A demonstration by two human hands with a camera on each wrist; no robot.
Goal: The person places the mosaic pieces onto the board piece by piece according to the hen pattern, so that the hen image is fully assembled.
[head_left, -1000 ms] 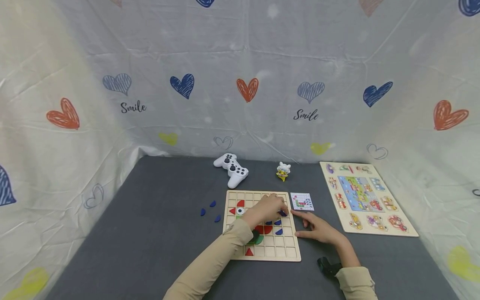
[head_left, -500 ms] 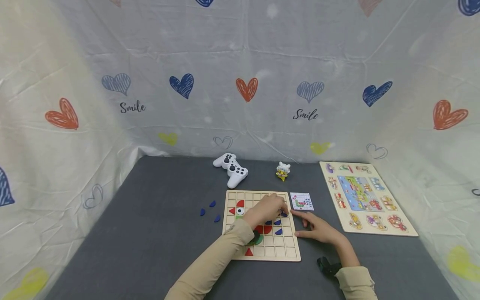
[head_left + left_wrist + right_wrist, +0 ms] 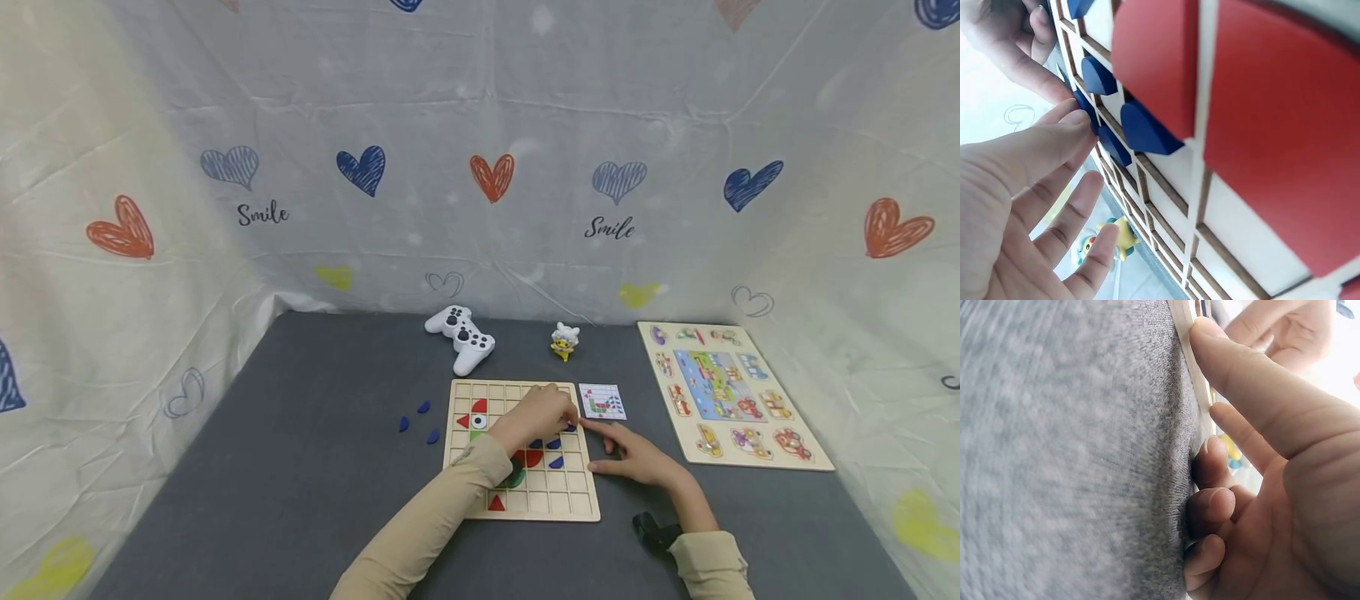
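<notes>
A square wooden grid board [image 3: 570,502] lies on the table with red, green and blue pieces in its cells. My left hand [image 3: 538,413] reaches across it, and in the left wrist view its thumb and index finger pinch a blue half-round piece [image 3: 1086,110] near the board's right edge. Other blue pieces [image 3: 1099,76] sit in cells close by. Along that edge my right hand [image 3: 637,456] rests with thumb and index finger extended, their tips touching the board's side. Its other fingers are bent loosely, as the right wrist view shows.
Several loose blue pieces [image 3: 432,436] lie left of the board. A small pattern card [image 3: 602,402] is beside its upper right corner. Behind stand a white game controller [image 3: 462,337] and a small figurine [image 3: 564,342]. A wooden picture puzzle [image 3: 731,392] lies at right.
My left hand has shifted slightly right over the board, toward the right hand's index fingertip, with the blue piece at its fingers. The right hand stays at the board's edge.
</notes>
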